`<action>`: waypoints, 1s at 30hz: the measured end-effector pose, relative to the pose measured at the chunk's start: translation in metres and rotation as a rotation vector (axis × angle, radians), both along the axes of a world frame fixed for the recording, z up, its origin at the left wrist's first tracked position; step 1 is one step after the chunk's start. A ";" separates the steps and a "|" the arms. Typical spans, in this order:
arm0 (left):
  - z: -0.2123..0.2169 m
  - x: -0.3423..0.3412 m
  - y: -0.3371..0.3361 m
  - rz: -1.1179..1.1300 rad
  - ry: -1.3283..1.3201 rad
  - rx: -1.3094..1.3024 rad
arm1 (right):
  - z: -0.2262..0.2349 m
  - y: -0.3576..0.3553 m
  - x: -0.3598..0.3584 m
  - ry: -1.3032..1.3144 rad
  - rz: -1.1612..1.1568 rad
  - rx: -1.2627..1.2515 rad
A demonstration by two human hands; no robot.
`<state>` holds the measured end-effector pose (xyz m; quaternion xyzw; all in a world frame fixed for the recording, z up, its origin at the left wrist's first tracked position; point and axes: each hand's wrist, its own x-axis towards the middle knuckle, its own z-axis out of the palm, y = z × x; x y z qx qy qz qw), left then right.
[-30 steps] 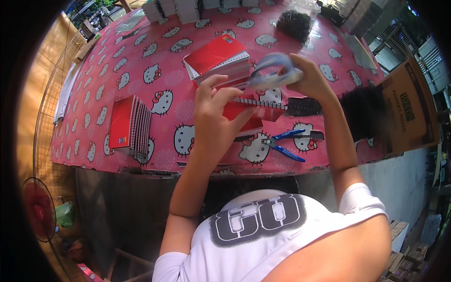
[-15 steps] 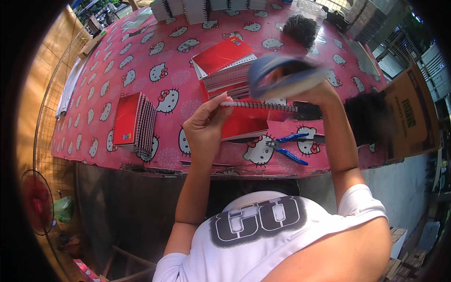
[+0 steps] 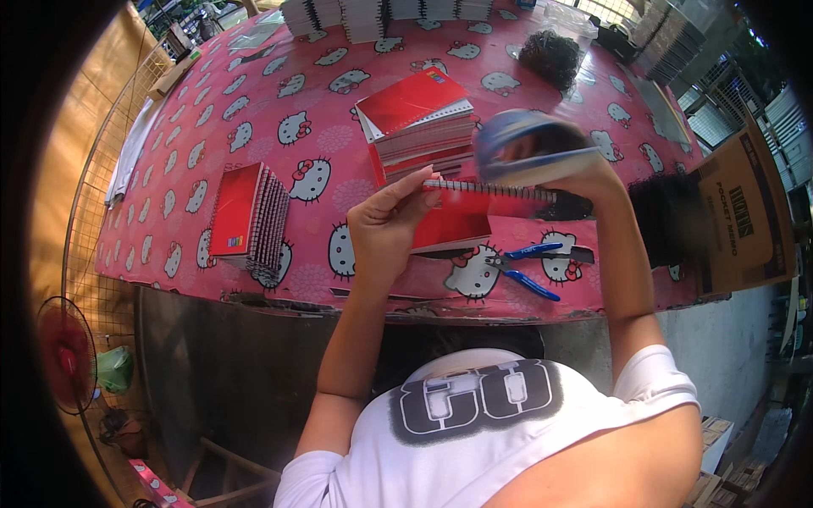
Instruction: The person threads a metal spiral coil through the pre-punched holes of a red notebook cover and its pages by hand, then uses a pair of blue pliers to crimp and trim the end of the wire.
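My left hand pinches the left end of a small notebook with a dark spiral coil, seen nearly edge-on. At the coil's far end is my right hand, its fingers hidden by a motion-blurred blue and whitish band-like thing. Whether those fingers grip it does not show. Beneath the coil lies a red-covered notebook. Behind it rises a stack of red-covered notebooks, the top one askew. Blue-handled cutting pliers rest open on the table nearby.
Red spiral-bound notebooks form a stack at the left. A black tangle sits at the back right, and a dark bristly mass beside a cardboard box. More spiral-bound books line the far edge of the pink patterned table.
The whole view has shifted slightly, so things sit a little farther right. The blurred blue thing has changed its tilt. My left hand keeps its pinch on the notebook.
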<state>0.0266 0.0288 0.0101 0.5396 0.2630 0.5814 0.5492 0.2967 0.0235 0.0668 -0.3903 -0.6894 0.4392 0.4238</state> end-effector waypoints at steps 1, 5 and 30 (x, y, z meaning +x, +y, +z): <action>0.001 0.001 0.001 0.011 0.007 -0.007 | 0.002 0.006 -0.005 -0.062 -0.051 0.054; -0.001 0.000 0.001 -0.009 0.006 -0.037 | 0.007 0.016 -0.006 -0.143 -0.049 0.094; -0.004 -0.017 -0.054 0.121 0.403 0.654 | -0.047 -0.138 -0.057 -0.601 -0.483 0.313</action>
